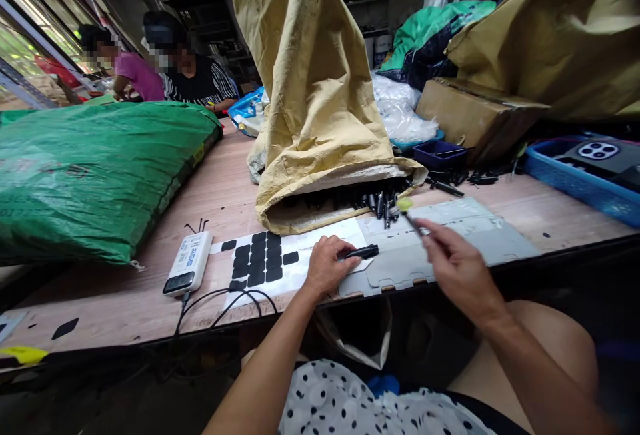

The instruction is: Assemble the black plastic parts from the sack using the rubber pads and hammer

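My left hand (326, 263) rests low over the table's front edge, its fingers closed round a short black tube-shaped part (367, 252) that points right. To the right, my right hand (460, 272) is raised a little and pinches a thin dark stick (413, 223) with a blurred yellow-green tip (404, 204). Behind both hands lies a tan sack (320, 108), its mouth facing me. Black tube-shaped parts (381, 206) spill from it onto a grey board (450, 228). Left of my left hand, a white sheet (300, 276) carries several black rounded-square stickers (257, 258).
A white power bank (193, 258) with black cables stands left of the sheet. A full green sack (95, 175) covers the table's left. At right are a cardboard box (465, 112) and a blue tray (590, 185) holding a phone (595, 155). Two people sit farther back.
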`<state>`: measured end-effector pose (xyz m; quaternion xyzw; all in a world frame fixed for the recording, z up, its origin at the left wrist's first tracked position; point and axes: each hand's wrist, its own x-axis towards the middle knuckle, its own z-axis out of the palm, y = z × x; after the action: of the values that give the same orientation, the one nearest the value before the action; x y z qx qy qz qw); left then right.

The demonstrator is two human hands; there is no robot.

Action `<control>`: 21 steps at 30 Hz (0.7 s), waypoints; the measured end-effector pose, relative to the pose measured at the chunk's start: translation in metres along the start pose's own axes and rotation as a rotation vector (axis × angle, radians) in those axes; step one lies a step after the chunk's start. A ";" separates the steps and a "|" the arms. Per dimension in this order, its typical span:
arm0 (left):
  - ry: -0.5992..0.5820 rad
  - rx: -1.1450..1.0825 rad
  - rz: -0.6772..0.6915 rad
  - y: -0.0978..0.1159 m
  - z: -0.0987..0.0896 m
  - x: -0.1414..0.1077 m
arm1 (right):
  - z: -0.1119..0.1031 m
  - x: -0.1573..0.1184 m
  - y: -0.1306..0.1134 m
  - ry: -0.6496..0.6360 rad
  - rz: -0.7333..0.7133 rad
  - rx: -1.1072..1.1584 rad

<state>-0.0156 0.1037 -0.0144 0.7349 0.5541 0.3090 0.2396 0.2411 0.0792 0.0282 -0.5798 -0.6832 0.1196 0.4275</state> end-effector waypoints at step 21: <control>0.010 0.001 -0.005 0.004 0.000 0.000 | 0.025 -0.044 -0.025 -0.240 -0.064 -0.023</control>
<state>-0.0131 0.1022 -0.0112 0.7320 0.5573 0.3119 0.2372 0.2040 0.0401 0.0102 -0.5440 -0.7490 0.1665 0.3396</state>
